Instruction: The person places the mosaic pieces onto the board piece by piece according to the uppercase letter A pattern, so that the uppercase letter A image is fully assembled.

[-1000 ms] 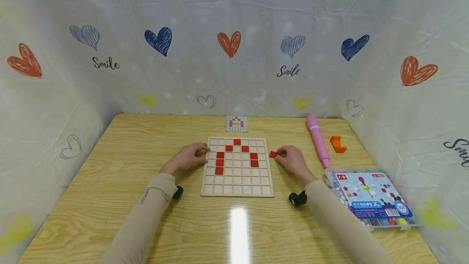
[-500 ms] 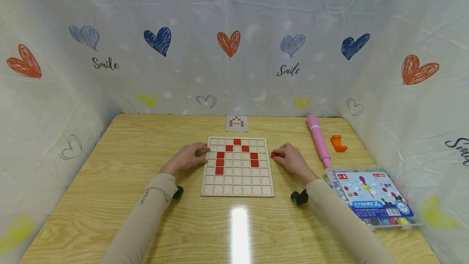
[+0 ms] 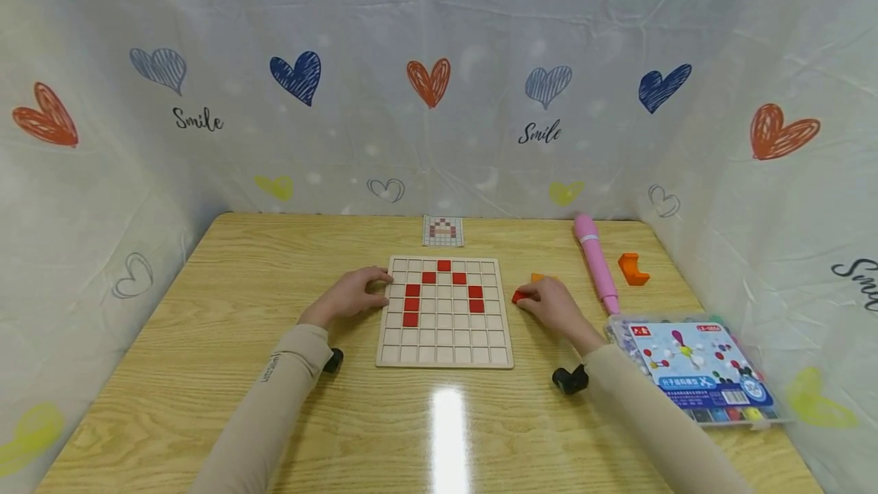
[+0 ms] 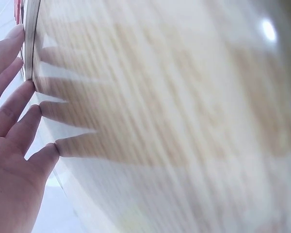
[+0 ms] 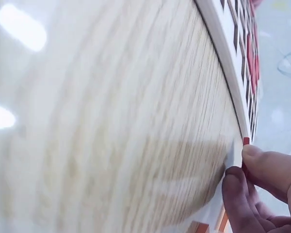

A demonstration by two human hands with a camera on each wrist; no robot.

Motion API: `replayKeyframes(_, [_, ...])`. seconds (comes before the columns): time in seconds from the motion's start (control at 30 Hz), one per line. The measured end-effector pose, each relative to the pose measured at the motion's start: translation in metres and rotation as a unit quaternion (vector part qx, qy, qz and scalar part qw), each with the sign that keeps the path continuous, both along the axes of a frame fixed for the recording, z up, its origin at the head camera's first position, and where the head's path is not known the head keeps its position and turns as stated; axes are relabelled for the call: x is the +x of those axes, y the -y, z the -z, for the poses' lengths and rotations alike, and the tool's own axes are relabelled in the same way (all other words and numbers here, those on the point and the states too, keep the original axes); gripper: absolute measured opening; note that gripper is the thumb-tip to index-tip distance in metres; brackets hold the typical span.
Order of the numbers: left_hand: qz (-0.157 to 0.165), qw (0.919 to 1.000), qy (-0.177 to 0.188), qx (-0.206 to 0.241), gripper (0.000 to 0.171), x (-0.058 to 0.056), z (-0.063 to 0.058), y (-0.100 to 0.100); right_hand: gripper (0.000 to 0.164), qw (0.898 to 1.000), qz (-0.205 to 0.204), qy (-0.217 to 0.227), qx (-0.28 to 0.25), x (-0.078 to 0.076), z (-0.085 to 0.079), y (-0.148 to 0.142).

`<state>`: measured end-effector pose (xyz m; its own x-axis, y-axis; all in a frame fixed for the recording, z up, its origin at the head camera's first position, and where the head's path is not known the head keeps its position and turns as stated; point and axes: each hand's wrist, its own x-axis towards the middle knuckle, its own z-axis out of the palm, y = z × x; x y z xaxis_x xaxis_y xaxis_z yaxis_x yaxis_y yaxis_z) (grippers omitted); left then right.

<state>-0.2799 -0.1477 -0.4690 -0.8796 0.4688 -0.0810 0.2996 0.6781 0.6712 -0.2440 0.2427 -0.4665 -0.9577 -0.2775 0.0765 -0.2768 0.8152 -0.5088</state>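
red flat tile point(image 5: 246, 141) between right fingers point(image 5: 269, 167)

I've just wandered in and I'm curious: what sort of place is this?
Probably an indoor booth for tabletop activities: heart-printed sheeting hangs behind and on both sides of a wooden table, which bears a gridded board partly filled with red tiles.

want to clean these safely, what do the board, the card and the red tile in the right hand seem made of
The board: probably wood, matte finish; pale tan, no bright glare. The card: likely printed paper; it looks thin and flat. The red tile: painted wood or plastic, can't tell which; its visible parts are evenly red.
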Motion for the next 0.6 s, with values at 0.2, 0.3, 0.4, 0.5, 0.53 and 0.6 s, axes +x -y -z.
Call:
replayKeyframes(0.2, [0.005,1.0,-0.004,-0.003,0.043,-0.001,0.001,0.001,0.03,0.999,0.022,0.008,-0.034,0.009,-0.001,0.003])
replayKeyframes(0.3, [0.004,1.0,-0.004,-0.005,0.043,-0.001,0.002,0.001,0.031,0.998,0.034,0.001,-0.051,0.012,-0.002,0.006])
replayKeyframes(0.4, [0.003,0.9999,-0.007,-0.009,0.043,-0.002,0.003,0.002,0.031,0.996,0.045,-0.007,-0.076,0.017,-0.003,0.011])
replayKeyframes(0.5, [0.004,0.9999,-0.009,-0.01,0.043,-0.002,0.003,0.002,0.032,0.993,0.051,-0.004,-0.103,0.022,-0.005,0.016])
replayKeyframes(0.53, [0.004,0.9999,-0.008,-0.009,0.043,-0.002,0.003,0.001,0.032,0.993,0.048,-0.004,-0.109,0.024,-0.005,0.018])
replayKeyframes(0.6, [0.004,1.0,-0.006,-0.007,0.044,-0.001,0.002,0.001,0.032,0.993,0.041,0.002,-0.113,0.027,-0.004,0.022])
